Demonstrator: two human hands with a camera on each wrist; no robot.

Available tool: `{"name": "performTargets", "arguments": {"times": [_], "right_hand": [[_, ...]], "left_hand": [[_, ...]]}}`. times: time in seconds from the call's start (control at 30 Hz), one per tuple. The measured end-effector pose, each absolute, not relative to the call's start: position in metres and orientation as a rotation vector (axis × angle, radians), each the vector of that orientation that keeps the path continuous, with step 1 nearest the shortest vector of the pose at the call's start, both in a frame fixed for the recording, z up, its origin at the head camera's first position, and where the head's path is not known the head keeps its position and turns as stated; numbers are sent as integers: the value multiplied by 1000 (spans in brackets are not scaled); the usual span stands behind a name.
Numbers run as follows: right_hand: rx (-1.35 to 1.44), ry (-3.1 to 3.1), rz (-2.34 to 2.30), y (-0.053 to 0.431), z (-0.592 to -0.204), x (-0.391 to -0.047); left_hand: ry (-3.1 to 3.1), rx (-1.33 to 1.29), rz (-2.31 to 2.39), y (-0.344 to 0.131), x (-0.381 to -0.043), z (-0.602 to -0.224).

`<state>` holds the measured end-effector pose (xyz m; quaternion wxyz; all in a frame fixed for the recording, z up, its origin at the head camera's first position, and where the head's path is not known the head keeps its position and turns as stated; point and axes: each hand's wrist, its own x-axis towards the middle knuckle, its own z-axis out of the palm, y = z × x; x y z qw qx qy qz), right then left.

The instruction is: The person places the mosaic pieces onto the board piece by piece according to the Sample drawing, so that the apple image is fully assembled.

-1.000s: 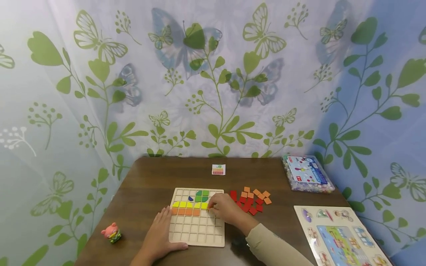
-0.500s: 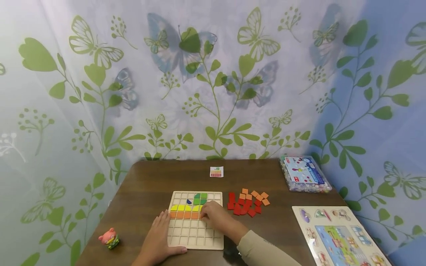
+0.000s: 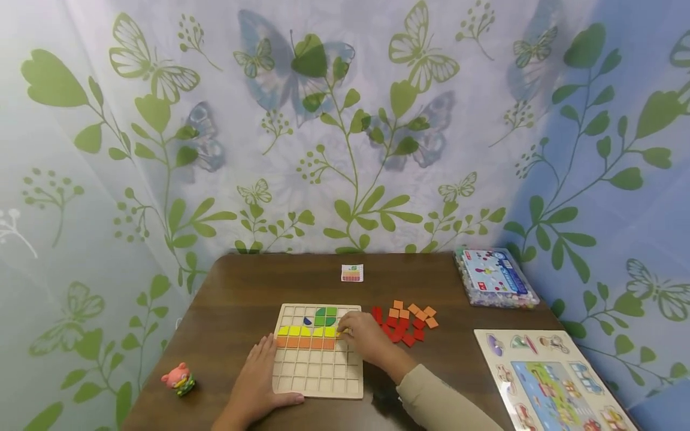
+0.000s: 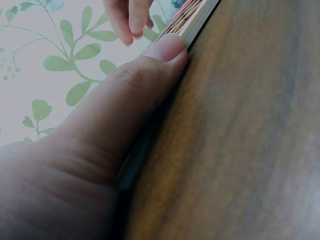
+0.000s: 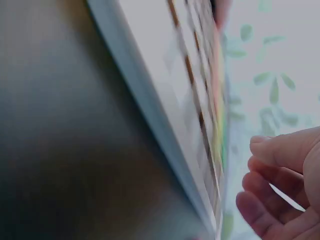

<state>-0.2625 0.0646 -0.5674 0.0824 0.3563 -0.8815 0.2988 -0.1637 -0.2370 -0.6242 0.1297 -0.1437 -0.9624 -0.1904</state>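
Right hand [image 3: 366, 338] over grid board's [image 3: 317, 370] right edge

R-arm slv [image 3: 447, 402] lt beige, matte fabric, forearm-length; both hands [image 3: 259, 376] bare.

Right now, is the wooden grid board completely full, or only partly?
Only partly: the board carries yellow tiles and orange tiles in its upper rows, while lower squares show bare wood.

A box [image 3: 496, 278] lies behind a picture board [image 3: 555, 383].
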Motion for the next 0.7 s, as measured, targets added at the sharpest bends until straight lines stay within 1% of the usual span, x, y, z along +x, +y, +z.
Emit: {"name": "performTargets", "arguments": {"times": [0.1,0.27,0.33,0.5,0.7], "right_hand": [[912,-2636,922,92,-559,-280],[568,-2778,910,142,-554,-309],[491,-2851,894,157,-554,-317],[477,-2954,895,175,-559,-329],[427,-2980,873,175,-564,-335]], "left_hand": [[-2786,-414,-569,-237,-164,-623],[-2796,-401,-588,-240,-163,-623],[-2819,-385,-577,-241,-163,-624],[-2852,-369,-557,-242,-164,-626],[-2827,-396,-580,-240,-163,-622]]}}
